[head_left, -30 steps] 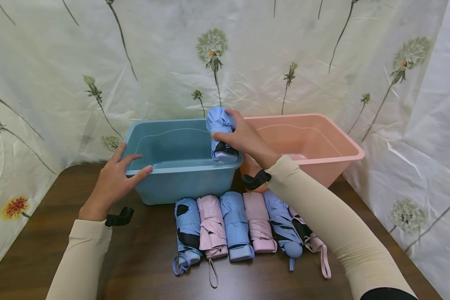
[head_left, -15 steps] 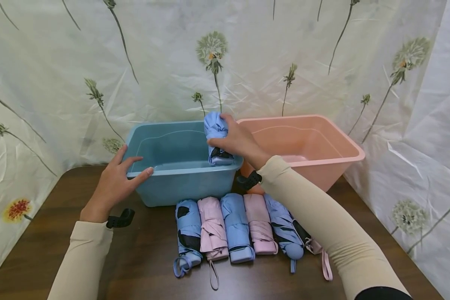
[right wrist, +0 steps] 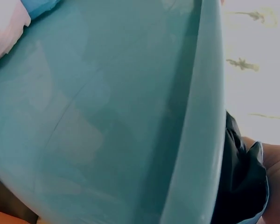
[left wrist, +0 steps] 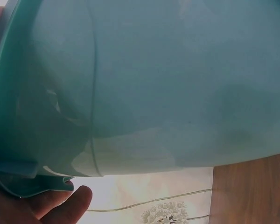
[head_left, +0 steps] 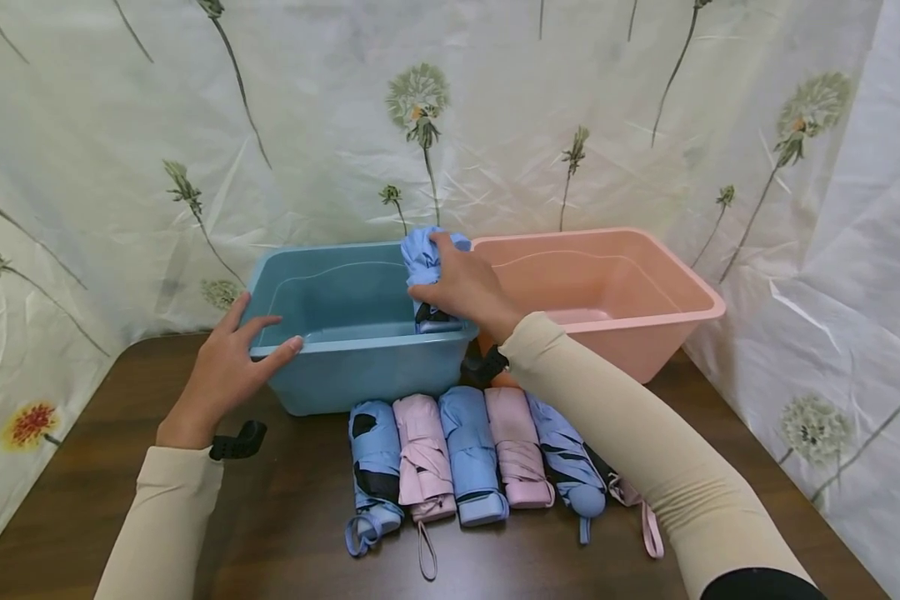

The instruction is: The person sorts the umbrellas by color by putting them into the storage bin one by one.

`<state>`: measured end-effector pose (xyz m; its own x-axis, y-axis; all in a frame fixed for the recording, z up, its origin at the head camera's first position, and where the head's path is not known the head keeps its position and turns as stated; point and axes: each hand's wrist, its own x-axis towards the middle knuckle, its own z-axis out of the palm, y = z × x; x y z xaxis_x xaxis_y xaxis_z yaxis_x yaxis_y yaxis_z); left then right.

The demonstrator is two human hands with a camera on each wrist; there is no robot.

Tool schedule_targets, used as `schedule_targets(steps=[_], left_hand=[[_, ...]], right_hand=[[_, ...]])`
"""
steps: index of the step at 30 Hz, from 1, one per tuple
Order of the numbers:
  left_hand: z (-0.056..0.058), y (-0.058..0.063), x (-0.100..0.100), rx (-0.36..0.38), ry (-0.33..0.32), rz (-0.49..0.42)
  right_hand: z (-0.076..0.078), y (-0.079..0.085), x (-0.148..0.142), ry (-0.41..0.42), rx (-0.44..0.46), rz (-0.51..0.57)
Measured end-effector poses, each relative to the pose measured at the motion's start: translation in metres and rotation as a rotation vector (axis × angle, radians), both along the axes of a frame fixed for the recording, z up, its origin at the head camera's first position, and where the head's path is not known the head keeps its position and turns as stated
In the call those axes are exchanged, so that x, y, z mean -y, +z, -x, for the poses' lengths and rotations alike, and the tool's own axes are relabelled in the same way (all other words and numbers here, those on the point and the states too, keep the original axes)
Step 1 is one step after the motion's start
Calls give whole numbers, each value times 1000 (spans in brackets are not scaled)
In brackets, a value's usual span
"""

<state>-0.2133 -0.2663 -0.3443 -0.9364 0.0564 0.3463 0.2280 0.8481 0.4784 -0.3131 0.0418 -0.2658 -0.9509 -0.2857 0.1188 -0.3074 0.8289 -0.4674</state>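
My right hand [head_left: 471, 282] grips a folded blue umbrella [head_left: 422, 248] with black patches, at the right end of the blue tub [head_left: 375, 375]. The umbrella's lower end sits just behind the tub's front rim; in the right wrist view only a dark part of this umbrella [right wrist: 240, 182] shows past the rim. My left hand [head_left: 221, 367] rests at the tub's left front corner, fingers spread over the rim. In front lie folded umbrellas side by side, among them a blue one [head_left: 377, 467], a pink one [head_left: 425, 458] and another blue one [head_left: 474, 458].
A peach-coloured tub [head_left: 645, 354] stands right of the blue one. My right forearm passes over the row's right end, partly covering a pink umbrella with a strap [head_left: 651, 533]. A flower-printed sheet [head_left: 307, 125] hangs behind the dark wooden table [head_left: 285, 517].
My right hand has moved slightly left and down with the blue umbrella, lowering it at the blue tub's right end. The left hand stays at the rim.
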Motion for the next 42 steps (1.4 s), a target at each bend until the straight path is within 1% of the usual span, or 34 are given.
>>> schedule_targets(steps=[7, 10, 14, 21, 27, 31, 35, 42], left_hand=[[0, 0, -2, 1, 0, -1], [0, 0, -1, -1, 1, -1], [0, 0, -1, 0, 3, 0], [-1, 0, -1, 12, 2, -3], [0, 1, -1, 4, -1, -4], [0, 2, -2, 0, -2, -2], [0, 2, -2, 0, 4, -3], [-1, 2, -2, 14, 9, -5]], right_hand=[[-1, -1, 4, -58, -75, -71], [-3, 1, 6, -68, -109, -88], [-6, 3, 6, -64, -106, -90], [-11, 5, -1, -32, -70, -45], [-13, 10, -12, -3, -91, -4], [-16, 13, -22, 14, -87, 36], [-20, 13, -31, 30, -83, 70], [-24, 11, -41, 34, -93, 85]])
